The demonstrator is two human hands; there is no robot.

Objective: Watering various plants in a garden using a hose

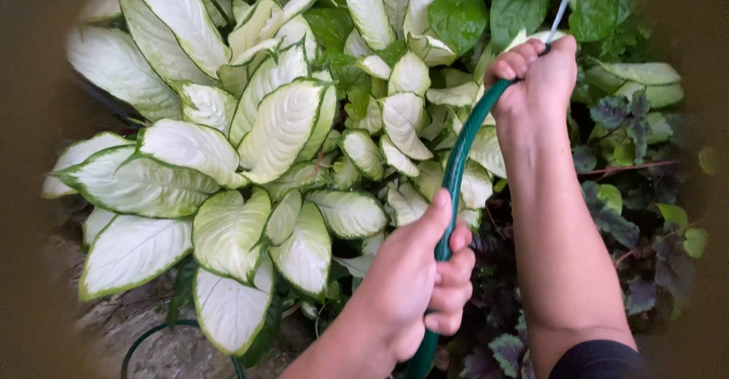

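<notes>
A dark green garden hose [459, 159] runs up from the bottom of the view to the upper right. My left hand [414, 280] grips the hose low down, fingers wrapped round it. My right hand [535, 75] is closed round the hose's end, higher up. A thin stream of water [563, 3] shoots from that end toward the top right. Under and beside both hands grows a plant with large white leaves edged in green [281, 124].
Dark purple and green foliage [634, 132] fills the right side. Round green leaves [516, 3] stand at the top. Stony soil [129, 322] shows at the bottom left, where a loop of the hose [152, 333] lies on the ground.
</notes>
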